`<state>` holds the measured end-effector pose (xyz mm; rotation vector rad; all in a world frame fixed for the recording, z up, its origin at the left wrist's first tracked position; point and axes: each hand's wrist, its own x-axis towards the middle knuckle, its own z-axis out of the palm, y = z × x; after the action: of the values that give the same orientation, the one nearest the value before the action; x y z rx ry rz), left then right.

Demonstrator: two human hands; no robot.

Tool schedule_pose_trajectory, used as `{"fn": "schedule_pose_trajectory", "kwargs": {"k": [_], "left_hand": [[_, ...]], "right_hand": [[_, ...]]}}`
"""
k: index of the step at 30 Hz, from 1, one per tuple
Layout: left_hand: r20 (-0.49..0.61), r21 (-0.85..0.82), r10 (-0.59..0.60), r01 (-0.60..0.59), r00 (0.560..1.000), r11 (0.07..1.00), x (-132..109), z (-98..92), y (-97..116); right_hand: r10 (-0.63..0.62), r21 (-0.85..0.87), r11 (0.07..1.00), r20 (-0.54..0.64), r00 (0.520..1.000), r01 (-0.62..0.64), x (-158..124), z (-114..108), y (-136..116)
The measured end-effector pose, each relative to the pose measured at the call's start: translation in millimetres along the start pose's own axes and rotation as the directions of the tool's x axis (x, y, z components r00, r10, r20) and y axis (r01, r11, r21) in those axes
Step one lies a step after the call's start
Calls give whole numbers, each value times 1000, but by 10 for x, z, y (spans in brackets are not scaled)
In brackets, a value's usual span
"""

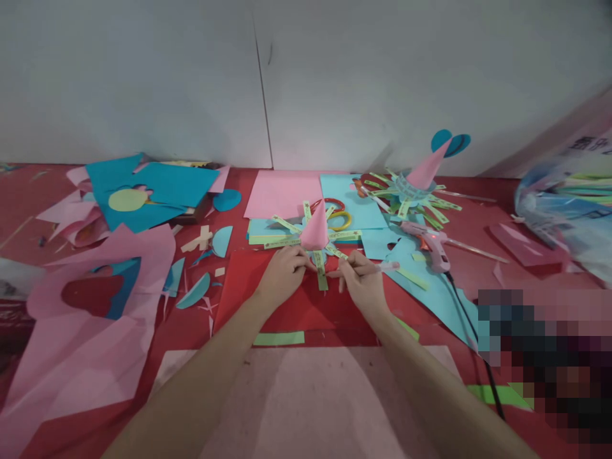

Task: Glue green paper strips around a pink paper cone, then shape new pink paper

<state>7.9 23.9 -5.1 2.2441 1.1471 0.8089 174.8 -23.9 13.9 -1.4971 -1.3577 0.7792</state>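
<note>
A pink paper cone stands upright on a light blue paper base, with pale green paper strips bearing dark markings spread around it. My left hand is closed at the near left of the base, its fingertips at the paper's edge; exactly what they pinch is partly hidden. In my right hand is a slim, pale pinkish pen, its rear end sticking out to the right and its front pointing left toward the near strip. Red card lies beneath both hands.
At the back right stands a similar cone craft with blue rounded pieces on top. A glue gun with a black cord lies right of my right hand. Scissors rest behind the cone. Pink paper scraps and blue sheets cover the left.
</note>
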Motion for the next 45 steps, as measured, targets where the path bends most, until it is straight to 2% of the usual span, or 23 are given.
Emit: {"fn": "schedule_pose_trajectory", "kwargs": {"k": [4,9,17,25,32,45], "left_hand": [[-2,4,-4,4,1000,1000,0,1,-2],[-3,-4,-4,4,1000,1000,-3,3,-6],[6,-5,-3,3,1000,1000,-3,-8,5],[1,-2,-9,9,1000,1000,3,-11,24],[43,-1,43,-43,998,999,0,-19,14],[73,27,31,-33,997,999,4,-6,2]], "right_hand": [[30,-24,999,3,1000,-30,5,9,-18],[85,36,996,17,996,-86,-7,2,-28],[91,235,969,-30,995,-82,-77,46,-55],[105,112,989,-41,994,-100,-71,21,-50],[105,88,991,9,994,-105,-63,54,-9],[135,19,991,8,991,-135,-65,51,-34]]}}
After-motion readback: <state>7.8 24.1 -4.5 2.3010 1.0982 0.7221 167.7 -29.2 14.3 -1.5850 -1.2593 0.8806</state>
